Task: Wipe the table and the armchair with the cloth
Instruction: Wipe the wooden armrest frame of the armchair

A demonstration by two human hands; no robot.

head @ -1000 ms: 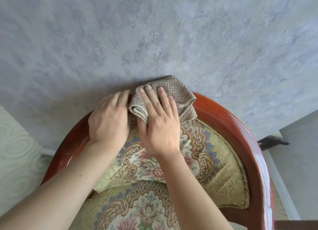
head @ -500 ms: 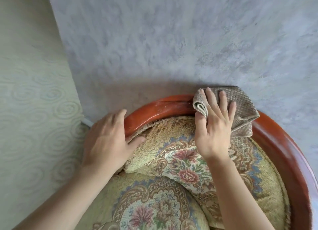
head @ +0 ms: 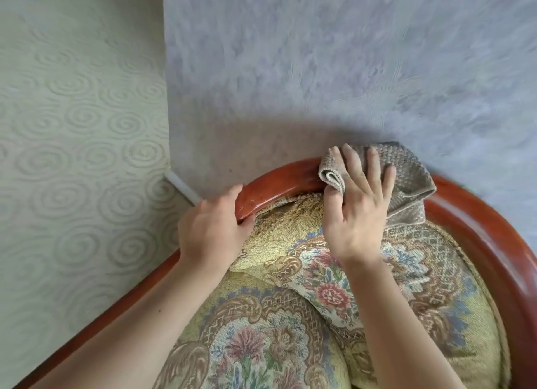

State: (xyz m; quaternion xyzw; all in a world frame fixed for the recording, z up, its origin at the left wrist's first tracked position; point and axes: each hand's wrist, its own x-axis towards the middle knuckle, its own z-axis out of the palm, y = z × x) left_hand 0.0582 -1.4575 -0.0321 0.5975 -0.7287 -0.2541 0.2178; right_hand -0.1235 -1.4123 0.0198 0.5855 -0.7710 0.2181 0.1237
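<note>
Now the right hand (head: 356,214) lies flat on the folded cloth (head: 406,182), fingers (head: 374,167) spread and nearly straight, pressing it down onto the top of the armchair's red wooden rail (head: 279,182) instead of closing around it; the cloth sits on the curved back rail, draped a little over the inner edge toward the floral cushion (head: 319,275). The left hand (head: 213,228) has curled over the rail just beside it, fingertips on the outer face and thumb tucked under the inner edge against the upholstery, so it grips the wood and holds nothing else. Compared with a second ago, both hands were crowded together at the crest of the back, the left lying loosely next to the cloth; since then the left has slid off along the rail to brace the chair, while the right has carried the cloth the other way along the curve. Half a second ago that split was already made, and the change since is small: the left hand's grip looks firmer and the view has swung to show more of the patterned wall (head: 72,127) at the corner. I judge the rail wipe is mid-stroke, with much of the rail toward the right arm yet to cover; no table shows.
</note>
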